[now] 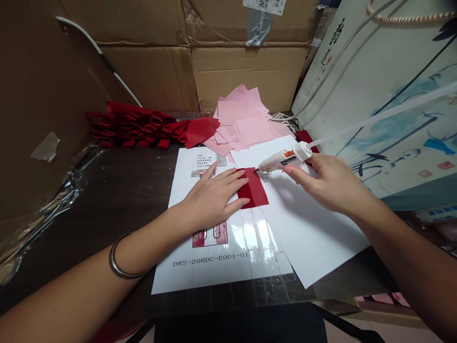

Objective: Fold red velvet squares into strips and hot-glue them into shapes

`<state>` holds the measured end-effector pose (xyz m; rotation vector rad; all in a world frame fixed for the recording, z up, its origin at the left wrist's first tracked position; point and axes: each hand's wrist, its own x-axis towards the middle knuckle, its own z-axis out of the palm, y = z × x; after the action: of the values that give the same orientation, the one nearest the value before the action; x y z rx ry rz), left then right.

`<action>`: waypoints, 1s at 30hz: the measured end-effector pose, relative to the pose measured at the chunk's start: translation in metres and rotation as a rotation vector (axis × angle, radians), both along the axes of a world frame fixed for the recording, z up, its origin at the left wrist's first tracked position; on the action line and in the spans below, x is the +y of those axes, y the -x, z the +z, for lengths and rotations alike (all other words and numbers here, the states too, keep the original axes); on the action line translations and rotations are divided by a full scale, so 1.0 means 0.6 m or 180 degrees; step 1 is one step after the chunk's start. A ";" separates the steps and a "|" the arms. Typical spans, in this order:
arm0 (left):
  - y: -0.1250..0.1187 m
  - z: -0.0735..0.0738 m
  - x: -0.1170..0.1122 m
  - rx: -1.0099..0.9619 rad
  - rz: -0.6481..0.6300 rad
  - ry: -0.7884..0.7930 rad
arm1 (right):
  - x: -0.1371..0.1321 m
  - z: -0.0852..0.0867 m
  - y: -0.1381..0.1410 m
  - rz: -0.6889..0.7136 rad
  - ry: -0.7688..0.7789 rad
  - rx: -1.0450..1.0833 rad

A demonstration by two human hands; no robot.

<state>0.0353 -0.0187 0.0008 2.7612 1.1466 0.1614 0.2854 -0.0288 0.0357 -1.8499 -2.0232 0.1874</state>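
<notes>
Head view shows me cardboard boxes along the far side; only their outer faces show, so I can't tell what they hold. On the dark table, a blank white sheet at right meets a printed sheet at left; if either slid, I think the work would skew. Pink papers lie piled at the far middle, and red rolls are bunched far left, with nothing I can make out inside them.

The right hand has its fingers wrapped round a glue gun; the left hand lies flat, fingers spread, fingertips on a red patch across both sheets. What worries me most is the nozzle at the patch's far right corner: a slip could burn those fingertips, and over-squeezing might stick the patch to the paper beneath.
</notes>
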 end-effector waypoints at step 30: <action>0.001 0.000 -0.001 -0.0054 -0.0006 -0.0033 | -0.004 0.024 -0.027 0.0166 0.0217 0.0249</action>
<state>0.0346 -0.0194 0.0009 2.7642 1.1424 0.1905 0.3017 -0.0313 0.0498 -1.8017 -2.0361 0.3420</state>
